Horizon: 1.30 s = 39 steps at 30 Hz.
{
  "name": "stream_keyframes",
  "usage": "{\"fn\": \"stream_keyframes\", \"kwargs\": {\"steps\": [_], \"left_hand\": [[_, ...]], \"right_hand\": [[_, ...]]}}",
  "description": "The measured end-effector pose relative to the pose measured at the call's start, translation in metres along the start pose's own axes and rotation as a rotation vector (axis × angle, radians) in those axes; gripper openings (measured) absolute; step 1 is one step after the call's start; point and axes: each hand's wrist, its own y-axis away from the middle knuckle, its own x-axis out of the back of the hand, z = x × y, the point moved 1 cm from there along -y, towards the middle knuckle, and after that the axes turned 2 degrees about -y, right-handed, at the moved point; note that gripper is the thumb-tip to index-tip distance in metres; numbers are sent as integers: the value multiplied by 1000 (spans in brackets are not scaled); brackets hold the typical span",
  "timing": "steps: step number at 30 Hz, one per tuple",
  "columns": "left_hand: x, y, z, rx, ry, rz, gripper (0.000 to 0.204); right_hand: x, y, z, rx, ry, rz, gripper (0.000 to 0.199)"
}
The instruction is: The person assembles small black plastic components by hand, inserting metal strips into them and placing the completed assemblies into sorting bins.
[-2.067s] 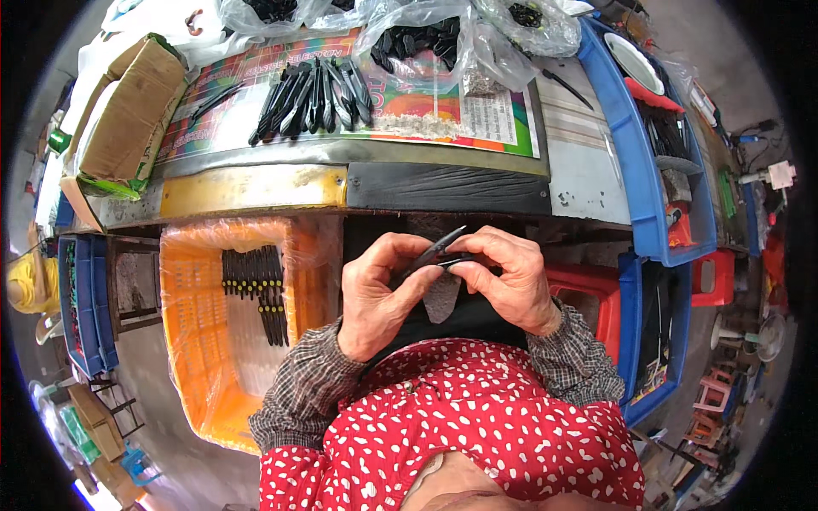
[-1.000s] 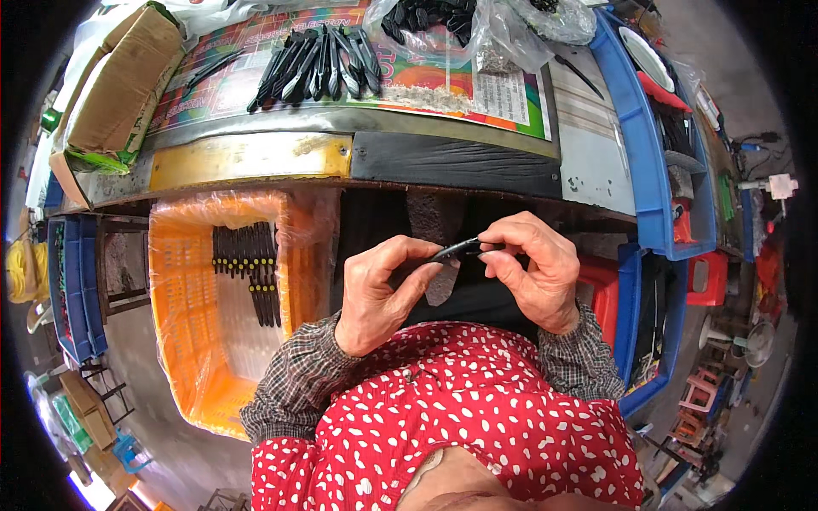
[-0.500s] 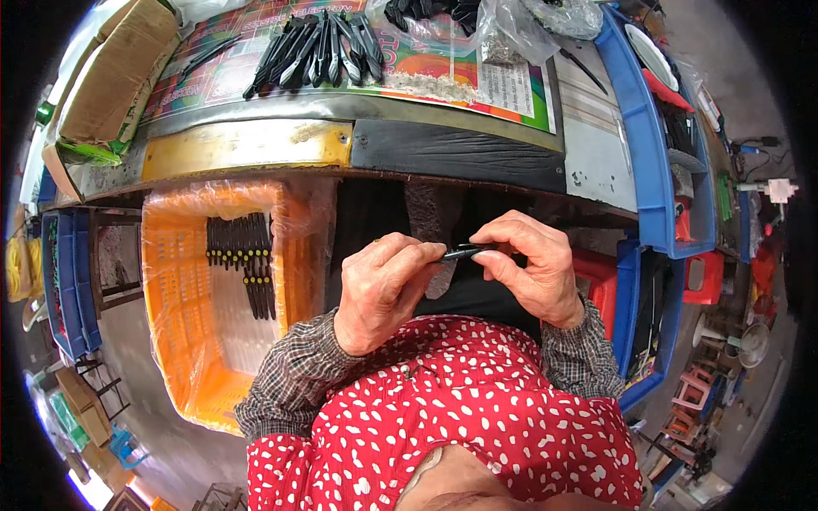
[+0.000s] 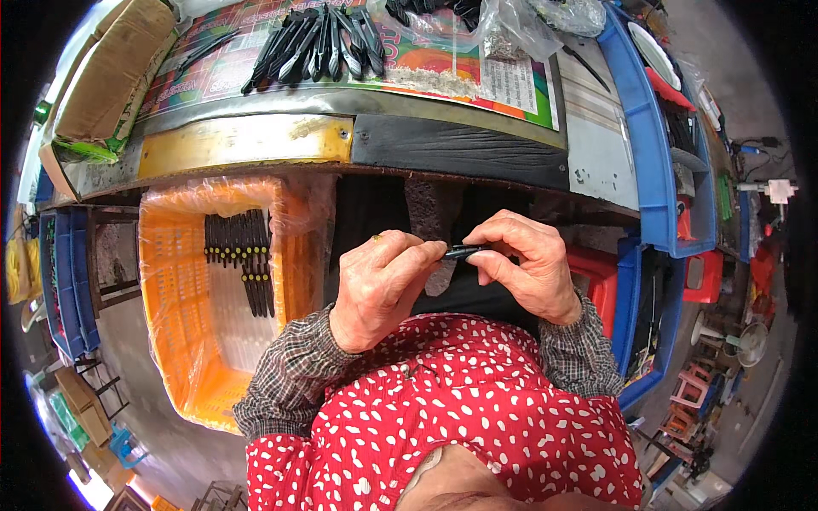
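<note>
Just above my lap, a slim black piece point(image 4: 460, 252) spans the gap between my two hands. My left hand point(image 4: 375, 285) pinches one end between thumb and fingertips. At the other end, the thumb and index finger of my right hand point(image 4: 528, 264) close on it. Fingers cover most of the piece, so its exact kind does not show. To the left, an orange crate point(image 4: 162, 341) lined with clear plastic holds rows of black pieces point(image 4: 243, 241) with round yellowish ends. A heap of long black pieces point(image 4: 315, 47) lies on the bench in front.
The bench edge point(image 4: 460, 153) runs across in front of my hands. An opened cardboard box point(image 4: 111, 77) stands at its left end, clear plastic bags point(image 4: 515, 34) at the back. Blue trays point(image 4: 673, 213) and a red stool point(image 4: 592, 272) are at the right.
The black piece now lies slightly more level between my fingers, and my right hand has shifted a little to the left. Both hands keep their pinch.
</note>
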Motion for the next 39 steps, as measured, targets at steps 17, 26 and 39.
{"fn": "stream_keyframes", "kwargs": {"steps": [17,26,39], "left_hand": [[-3,-1,-8,35,68,-41,25],[-5,-1,-11,9,64,-44,24],[-8,2,-13,-16,23,-40,26]], "right_hand": [[-2,-3,9,50,-13,-20,12],[-1,-3,10,5,-30,-24,11],[-1,-1,11,-25,-30,-12,11]]}}
